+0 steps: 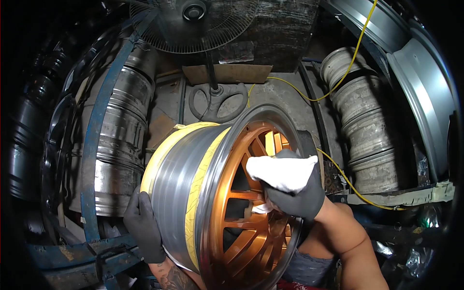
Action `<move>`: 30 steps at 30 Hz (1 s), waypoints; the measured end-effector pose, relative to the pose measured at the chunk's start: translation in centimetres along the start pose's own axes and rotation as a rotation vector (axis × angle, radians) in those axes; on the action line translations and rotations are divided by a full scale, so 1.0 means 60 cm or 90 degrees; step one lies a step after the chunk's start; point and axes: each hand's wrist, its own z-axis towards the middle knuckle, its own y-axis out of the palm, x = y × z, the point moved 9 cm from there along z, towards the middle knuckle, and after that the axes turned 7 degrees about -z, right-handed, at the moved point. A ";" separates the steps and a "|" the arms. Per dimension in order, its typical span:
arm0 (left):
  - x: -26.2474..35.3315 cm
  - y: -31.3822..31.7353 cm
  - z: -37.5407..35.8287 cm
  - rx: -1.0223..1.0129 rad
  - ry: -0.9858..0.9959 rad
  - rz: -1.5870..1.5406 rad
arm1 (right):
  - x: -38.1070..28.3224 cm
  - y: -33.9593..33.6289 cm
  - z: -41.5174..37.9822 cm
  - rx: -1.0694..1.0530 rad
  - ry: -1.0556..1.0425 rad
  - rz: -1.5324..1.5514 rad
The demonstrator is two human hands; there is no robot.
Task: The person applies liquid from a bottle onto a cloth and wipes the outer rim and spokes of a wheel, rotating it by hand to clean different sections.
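A car wheel rim (169, 188) stands tilted in front of me, its bronze spokes (245, 195) facing right. Yellow masking tape (197, 193) runs in a band around the grey barrel, and more covers its left edge. My left hand (144, 227), in a dark glove, holds that left edge with its fingers against the taped lip. Also gloved, my right hand (307, 198) is closed on a white cloth (282, 173) in front of the spokes. Part of the cloth hangs below the hand near the hub; the fingertips are hidden behind the fabric.
Stacked rims lie along the left (121, 130) and right (369, 125). A pedestal fan (193, 21) stands ahead on its base (217, 104). A yellow cable (333, 89) crosses the floor on the right. Blue metal frame bars (96, 121) edge the left side.
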 end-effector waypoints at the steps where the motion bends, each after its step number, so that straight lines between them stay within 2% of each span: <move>1: 0.000 -0.001 0.001 -0.003 0.006 0.004 | -0.010 -0.006 0.005 0.015 -0.049 -0.050; 3: 0.002 -0.001 0.001 -0.005 0.010 0.003 | -0.026 -0.017 0.024 0.044 -0.150 -0.149; 4: 0.005 0.001 0.002 -0.005 0.008 0.000 | -0.019 -0.020 0.031 0.076 -0.150 -0.162; 5: 0.007 0.002 0.003 -0.007 0.007 -0.004 | -0.004 -0.020 0.037 0.026 0.024 -0.034; 6: 0.005 0.002 0.005 -0.001 0.001 0.002 | 0.003 -0.023 0.044 0.048 0.037 -0.048; 9: -0.005 0.000 0.012 0.006 -0.010 0.021 | -0.010 -0.019 0.061 0.051 -0.034 -0.192; 11: -0.007 0.001 0.016 0.007 -0.002 0.032 | -0.048 0.014 0.058 0.084 -0.157 -0.196; 12: -0.004 0.002 0.018 0.011 0.015 0.023 | -0.080 0.032 0.045 0.072 -0.252 -0.233; 13: -0.001 0.003 0.020 0.016 0.033 0.016 | -0.100 0.045 0.035 -0.001 -0.288 -0.224; 17: -0.001 0.005 0.027 0.018 0.037 0.045 | -0.040 0.019 0.069 0.039 -0.207 -0.326; 21: -0.007 0.010 0.034 0.022 0.035 0.022 | -0.114 0.088 0.009 -0.095 -0.310 -0.364; 23: -0.014 0.007 0.035 0.016 0.031 0.020 | -0.089 0.049 0.022 0.056 -0.373 -0.249; 26: 0.018 0.016 0.028 -0.007 0.038 0.058 | -0.055 0.024 0.031 0.091 -0.394 -0.505; 27: 0.024 0.016 0.032 0.000 0.057 0.043 | -0.064 0.029 0.029 0.136 -0.343 -0.435; 30: 0.016 0.018 0.032 0.021 0.096 0.011 | -0.065 0.110 -0.021 -0.133 -0.300 -0.420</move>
